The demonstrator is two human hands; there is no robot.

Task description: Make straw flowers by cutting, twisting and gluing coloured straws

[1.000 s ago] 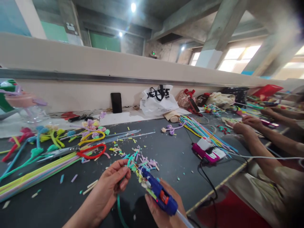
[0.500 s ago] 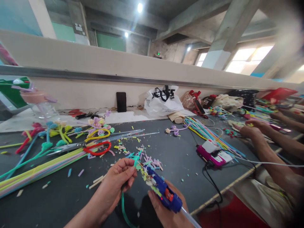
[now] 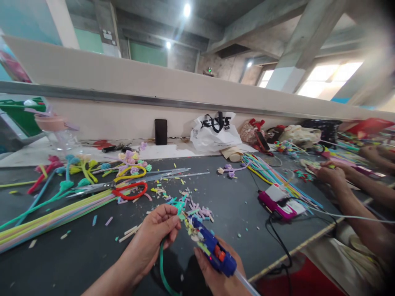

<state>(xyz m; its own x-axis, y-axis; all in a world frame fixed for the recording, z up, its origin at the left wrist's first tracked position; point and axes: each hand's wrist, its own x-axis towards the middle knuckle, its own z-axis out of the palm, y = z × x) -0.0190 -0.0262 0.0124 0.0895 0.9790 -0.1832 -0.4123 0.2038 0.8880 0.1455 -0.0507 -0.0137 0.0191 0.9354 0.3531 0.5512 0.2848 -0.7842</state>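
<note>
My left hand (image 3: pixel 160 230) is closed in a pinch on a green pipe cleaner (image 3: pixel 162 269), whose stem hangs down below the fingers. Its teal tip shows above my thumb. My right hand (image 3: pixel 212 263) is wrapped round a blue glue gun (image 3: pixel 212 243) with orange parts and a clear glue stick (image 3: pixel 247 283) in its back end. Bits of coloured scrap cling to the gun's front. The nozzle points at the green tip, very close to it; whether they touch I cannot tell. Small cut scraps (image 3: pixel 200 209) lie behind both hands.
Scissors (image 3: pixel 131 191) with red and yellow handles lie left, over long coloured pipe cleaners (image 3: pixel 58 222). A purple power strip (image 3: pixel 282 205) with cords sits right, near a co-worker's arms (image 3: pixel 345 189). A phone (image 3: pixel 161 132) and white bag (image 3: pixel 214 131) stand at the back.
The view has shifted slightly, so the scene sits a little further right. Both hands keep nearly the same pose, still with the pipe cleaner and glue gun.
</note>
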